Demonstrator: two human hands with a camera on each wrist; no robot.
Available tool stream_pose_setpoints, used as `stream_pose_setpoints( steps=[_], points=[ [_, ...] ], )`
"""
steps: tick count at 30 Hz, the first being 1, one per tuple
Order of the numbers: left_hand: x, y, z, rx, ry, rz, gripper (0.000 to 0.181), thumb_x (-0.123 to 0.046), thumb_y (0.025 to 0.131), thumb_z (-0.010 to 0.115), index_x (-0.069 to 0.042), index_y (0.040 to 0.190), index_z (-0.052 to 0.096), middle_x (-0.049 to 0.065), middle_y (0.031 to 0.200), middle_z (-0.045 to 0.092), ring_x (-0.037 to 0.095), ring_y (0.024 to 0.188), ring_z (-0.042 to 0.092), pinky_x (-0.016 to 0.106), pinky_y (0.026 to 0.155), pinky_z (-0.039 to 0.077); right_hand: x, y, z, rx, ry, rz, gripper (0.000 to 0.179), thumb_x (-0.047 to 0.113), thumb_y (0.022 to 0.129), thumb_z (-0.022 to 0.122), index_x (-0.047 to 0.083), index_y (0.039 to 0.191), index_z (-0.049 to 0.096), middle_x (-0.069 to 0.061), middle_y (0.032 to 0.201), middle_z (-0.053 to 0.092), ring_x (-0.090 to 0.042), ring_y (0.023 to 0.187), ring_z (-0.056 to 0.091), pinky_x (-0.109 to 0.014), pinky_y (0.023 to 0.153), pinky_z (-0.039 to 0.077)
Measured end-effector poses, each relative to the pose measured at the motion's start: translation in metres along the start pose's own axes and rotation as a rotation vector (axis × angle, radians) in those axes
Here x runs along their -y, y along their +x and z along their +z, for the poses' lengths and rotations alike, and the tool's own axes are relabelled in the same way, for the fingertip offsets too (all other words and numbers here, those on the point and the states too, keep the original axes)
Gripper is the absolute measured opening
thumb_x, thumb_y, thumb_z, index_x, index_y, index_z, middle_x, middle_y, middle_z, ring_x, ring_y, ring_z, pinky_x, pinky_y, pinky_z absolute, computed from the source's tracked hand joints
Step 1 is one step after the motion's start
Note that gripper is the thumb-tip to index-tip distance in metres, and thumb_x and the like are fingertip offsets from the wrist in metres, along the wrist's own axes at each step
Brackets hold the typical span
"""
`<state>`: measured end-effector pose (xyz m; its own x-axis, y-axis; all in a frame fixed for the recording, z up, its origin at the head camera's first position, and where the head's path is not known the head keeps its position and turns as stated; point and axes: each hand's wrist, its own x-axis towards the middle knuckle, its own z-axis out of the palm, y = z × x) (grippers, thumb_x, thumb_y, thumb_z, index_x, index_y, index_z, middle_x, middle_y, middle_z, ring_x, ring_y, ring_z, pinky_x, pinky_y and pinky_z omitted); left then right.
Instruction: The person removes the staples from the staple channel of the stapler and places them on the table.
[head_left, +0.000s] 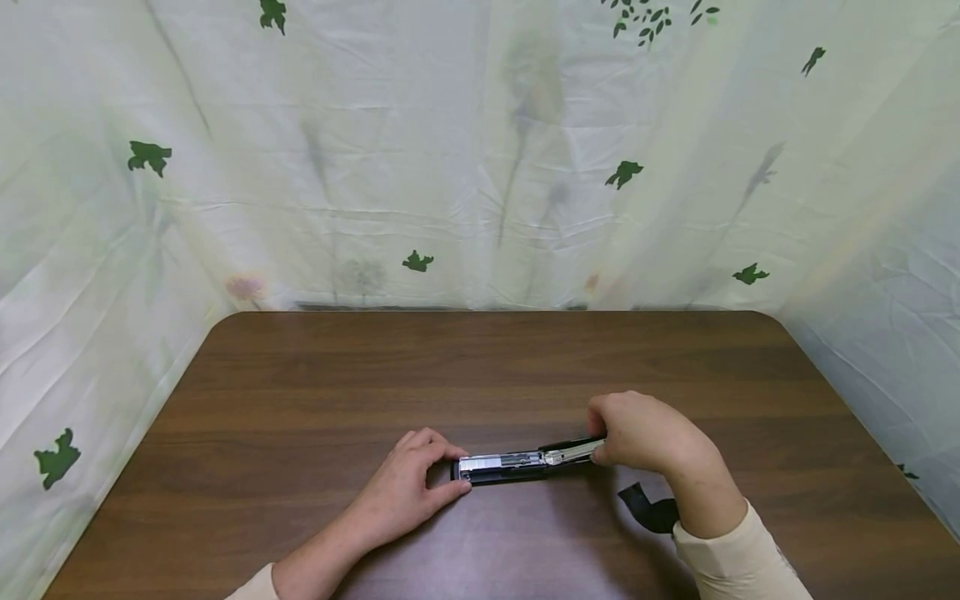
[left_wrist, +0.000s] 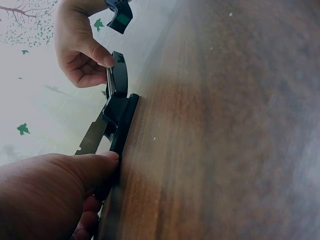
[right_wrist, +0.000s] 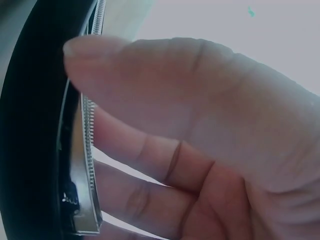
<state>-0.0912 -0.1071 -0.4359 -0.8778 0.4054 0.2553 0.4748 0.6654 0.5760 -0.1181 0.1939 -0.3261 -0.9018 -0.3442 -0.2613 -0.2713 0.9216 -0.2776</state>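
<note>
A black stapler (head_left: pixel 510 467) lies on the table, folded wide open so its silvery inside faces up. My left hand (head_left: pixel 408 483) grips the end of its base, thumb on the near side and fingers on the far side. At the other end, my right hand (head_left: pixel 645 429) pinches the raised top arm (left_wrist: pixel 120 75) between thumb and fingers. In the right wrist view, the thumb (right_wrist: pixel 125 70) presses on the edge of the black cover (right_wrist: pixel 35 120), beside a metal strip with a coiled spring (right_wrist: pixel 90 145). The left wrist view shows the base (left_wrist: pixel 122 130) close along the tabletop.
The brown wooden table (head_left: pixel 300 375) has rounded far corners. Pale curtains (head_left: pixel 450 150) with green leaf shapes hang behind it and on both sides. A black strap-like piece (head_left: pixel 648 510) shows by my right wrist.
</note>
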Motion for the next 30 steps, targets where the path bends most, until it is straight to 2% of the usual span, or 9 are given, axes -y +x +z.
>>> stream_pose_setpoints(
  steps=[13, 25, 30],
  points=[
    [-0.0005, 0.0001, 0.0000, -0.002, -0.012, -0.004, 0.032, -0.037, 0.073, 0.077, -0.027, 0.102, 0.067, -0.019, 0.094, 0.051, 0.002, 0.093, 0.043, 0.030, 0.082, 0.039, 0.0007, 0.0000, -0.0003, -0.014, 0.007, -0.005, 0.020, 0.018, 0.072, 0.073, 0.020, 0.070, 0.054, 0.007, 0.063, 0.051, -0.012, 0.058, 0.046, -0.031, 0.053, 0.037],
    [-0.0001, -0.0004, 0.0007, -0.010, -0.003, -0.004, 0.031, -0.037, 0.073, 0.077, -0.028, 0.101, 0.067, -0.020, 0.094, 0.051, 0.001, 0.093, 0.043, 0.029, 0.080, 0.040, 0.0021, 0.0019, 0.0009, -0.046, 0.003, -0.048, 0.017, 0.020, 0.078, 0.069, 0.020, 0.071, 0.053, 0.008, 0.063, 0.050, -0.011, 0.057, 0.046, -0.031, 0.053, 0.037],
    [0.0001, -0.0002, 0.0009, -0.007, -0.009, -0.005, 0.031, -0.037, 0.073, 0.077, -0.028, 0.101, 0.067, -0.020, 0.094, 0.051, 0.001, 0.093, 0.043, 0.030, 0.081, 0.039, 0.0036, 0.0054, 0.0028, -0.092, 0.028, -0.103, 0.015, 0.020, 0.079, 0.068, 0.023, 0.072, 0.054, 0.011, 0.064, 0.051, -0.009, 0.058, 0.047, -0.029, 0.055, 0.039]
  ],
)
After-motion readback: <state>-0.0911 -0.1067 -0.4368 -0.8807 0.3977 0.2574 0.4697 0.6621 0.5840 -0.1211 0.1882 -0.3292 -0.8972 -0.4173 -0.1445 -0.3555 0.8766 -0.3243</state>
